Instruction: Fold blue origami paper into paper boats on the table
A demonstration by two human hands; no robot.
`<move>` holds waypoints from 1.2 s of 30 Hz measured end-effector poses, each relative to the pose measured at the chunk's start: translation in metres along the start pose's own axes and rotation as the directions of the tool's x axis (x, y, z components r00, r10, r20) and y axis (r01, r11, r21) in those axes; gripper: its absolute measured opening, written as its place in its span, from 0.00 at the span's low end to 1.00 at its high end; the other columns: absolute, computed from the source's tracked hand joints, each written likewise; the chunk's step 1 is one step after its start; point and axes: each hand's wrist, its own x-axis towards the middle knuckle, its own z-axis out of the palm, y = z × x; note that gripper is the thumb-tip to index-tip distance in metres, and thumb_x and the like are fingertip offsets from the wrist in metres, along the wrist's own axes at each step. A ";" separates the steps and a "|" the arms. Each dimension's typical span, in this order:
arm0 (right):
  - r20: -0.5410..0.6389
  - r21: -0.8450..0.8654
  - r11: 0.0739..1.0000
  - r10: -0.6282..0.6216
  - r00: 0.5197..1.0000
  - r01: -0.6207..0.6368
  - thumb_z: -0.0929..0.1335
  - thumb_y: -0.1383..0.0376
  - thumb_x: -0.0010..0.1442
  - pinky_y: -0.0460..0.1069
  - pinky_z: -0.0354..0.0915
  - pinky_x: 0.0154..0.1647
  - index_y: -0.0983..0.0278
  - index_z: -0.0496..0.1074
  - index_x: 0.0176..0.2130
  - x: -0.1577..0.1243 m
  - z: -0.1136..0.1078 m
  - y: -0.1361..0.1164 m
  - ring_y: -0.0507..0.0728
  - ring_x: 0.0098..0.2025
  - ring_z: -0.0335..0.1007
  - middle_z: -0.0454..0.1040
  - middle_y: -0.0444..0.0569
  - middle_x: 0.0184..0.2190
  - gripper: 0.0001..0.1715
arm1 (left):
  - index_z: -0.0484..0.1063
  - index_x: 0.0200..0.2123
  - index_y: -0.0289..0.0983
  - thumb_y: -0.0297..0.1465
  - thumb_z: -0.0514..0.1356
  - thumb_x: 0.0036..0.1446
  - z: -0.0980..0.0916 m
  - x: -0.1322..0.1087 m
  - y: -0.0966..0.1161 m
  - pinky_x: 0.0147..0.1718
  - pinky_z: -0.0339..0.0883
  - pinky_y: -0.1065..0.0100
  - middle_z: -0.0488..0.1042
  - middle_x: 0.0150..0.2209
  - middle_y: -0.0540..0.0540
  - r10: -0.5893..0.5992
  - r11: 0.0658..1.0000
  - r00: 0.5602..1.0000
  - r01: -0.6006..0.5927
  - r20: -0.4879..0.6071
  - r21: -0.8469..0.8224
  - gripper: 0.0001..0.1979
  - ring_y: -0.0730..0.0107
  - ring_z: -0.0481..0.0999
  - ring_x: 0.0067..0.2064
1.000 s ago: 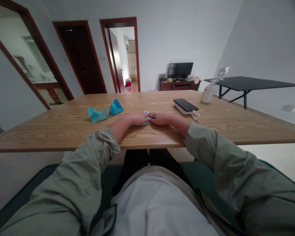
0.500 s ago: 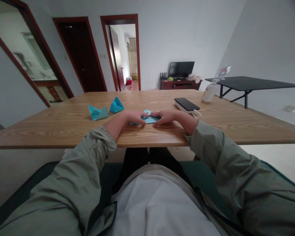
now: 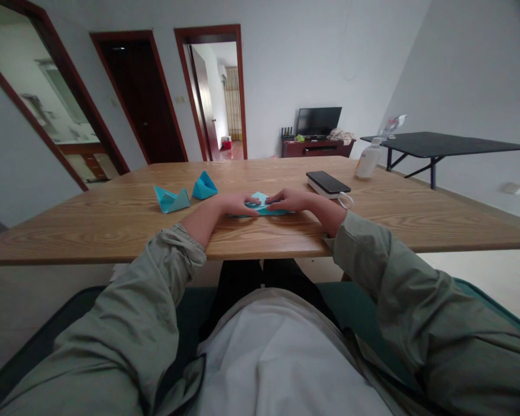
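Folded light-blue paper (image 3: 270, 212) lies low on the tabletop in front of me, between and partly under my hands, with a small peak showing at its far side. My left hand (image 3: 236, 204) rests on its left part, thumb spread apart from the fingers. My right hand (image 3: 292, 200) rests on its right part, fingers pointing inward and the thumb also set apart; I cannot tell how firmly either presses. The fingertips of both hands face each other, a narrow gap between them. Grey-green cloth sleeves (image 3: 364, 245) are bunched above my wrists. Under it all is the wood-grained brown table (image 3: 260, 245). Beyond my left wrist stand two folded blue paper shapes, a wide two-pointed one (image 3: 172, 201) and a smaller peaked one (image 3: 205, 187). Past my right hand lies a black-topped white rectangular device (image 3: 328, 183) with a white loop (image 3: 345, 200), and farther right stands a white plastic bottle (image 3: 368, 162).
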 end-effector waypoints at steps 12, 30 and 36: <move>-0.146 -0.049 0.991 0.120 0.982 -0.128 0.64 0.53 0.64 0.45 0.62 0.31 0.66 0.80 0.45 0.002 0.001 0.004 0.54 0.30 0.71 0.80 0.48 0.33 0.24 | 0.77 0.51 0.37 0.36 0.57 0.53 0.001 0.002 -0.023 0.43 0.69 0.71 0.80 0.45 0.49 -0.105 0.990 0.981 0.087 -0.161 -0.115 0.23 0.65 0.77 0.43; -0.197 -0.179 0.950 0.220 0.955 -0.256 0.66 0.62 0.59 0.46 0.66 0.40 0.62 0.76 0.53 0.006 0.005 0.009 0.56 0.41 0.75 0.79 0.51 0.47 0.23 | 0.75 0.52 0.39 0.38 0.57 0.54 0.005 0.008 -0.031 0.37 0.68 0.74 0.79 0.45 0.46 -0.246 0.969 0.955 0.242 -0.166 -0.042 0.23 0.69 0.77 0.40; -0.208 -0.227 0.926 0.256 0.944 -0.301 0.67 0.62 0.59 0.47 0.66 0.39 0.60 0.76 0.52 0.010 0.006 0.014 0.57 0.41 0.75 0.79 0.51 0.47 0.21 | 0.76 0.50 0.39 0.40 0.60 0.53 0.003 0.009 -0.030 0.36 0.68 0.73 0.79 0.46 0.45 -0.325 0.944 0.930 0.330 -0.170 0.002 0.22 0.67 0.78 0.40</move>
